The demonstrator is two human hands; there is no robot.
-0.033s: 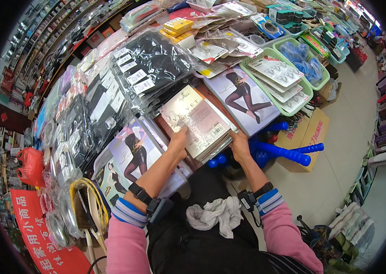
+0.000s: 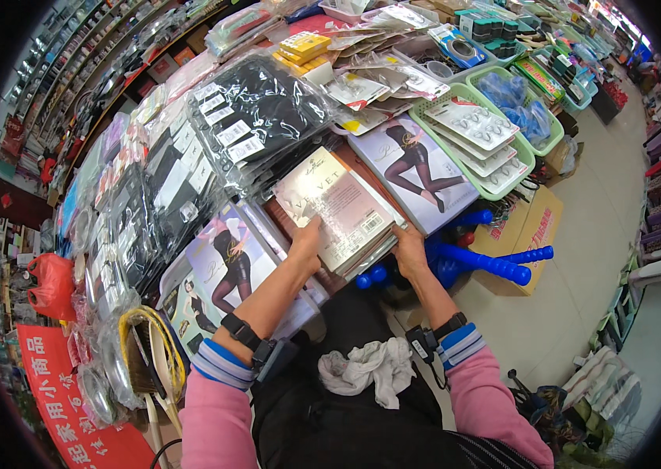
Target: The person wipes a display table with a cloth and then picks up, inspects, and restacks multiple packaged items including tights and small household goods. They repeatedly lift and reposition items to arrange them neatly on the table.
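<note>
A stack of flat cream-and-pink hosiery packets (image 2: 338, 205) lies in front of me, on a brown surface between piles of tights packets. My left hand (image 2: 306, 246) is closed on its left side, with the thumb on top. At the near right corner my right hand (image 2: 409, 248) pinches the packet edges; its fingertips are partly hidden. Lilac tights packets (image 2: 418, 176), showing legs in dark tights, are piled to the right of the stack. Similar lilac packets (image 2: 225, 254) lie left of it, beside my left forearm. Black garments in clear plastic bags (image 2: 264, 113) sit just beyond.
Green baskets (image 2: 530, 168) hold carded metal goods and blue-wrapped items at the right. Blue knobbed rods (image 2: 495, 262) stick out near a cardboard box (image 2: 534, 242) on the floor. A white crumpled cloth (image 2: 370, 371) rests on my lap. Brushes (image 2: 143, 359) stand at the left.
</note>
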